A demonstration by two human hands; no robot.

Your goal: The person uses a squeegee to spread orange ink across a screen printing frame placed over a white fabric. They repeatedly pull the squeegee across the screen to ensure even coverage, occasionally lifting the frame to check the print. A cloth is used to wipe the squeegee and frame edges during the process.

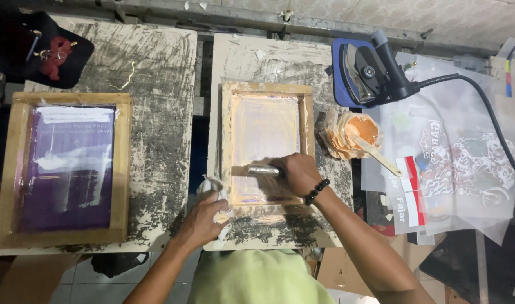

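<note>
Nearest the lens, a pale green shirt fills the lower edge; above it the left hand has its fingers bunched around a crumpled white rag at the lower left corner of the wooden screen frame, bracing it; the right hand, a dark bead bracelet at its wrist, curls tightly over a metal-edged squeegee lying across the glossy orange-tinted mesh. Even pressure and a steady tilt would probably serve best on the paint-crusted board; a second frame with purple mesh lies well apart on the left, an orange ink tub just beside on the right.
</note>
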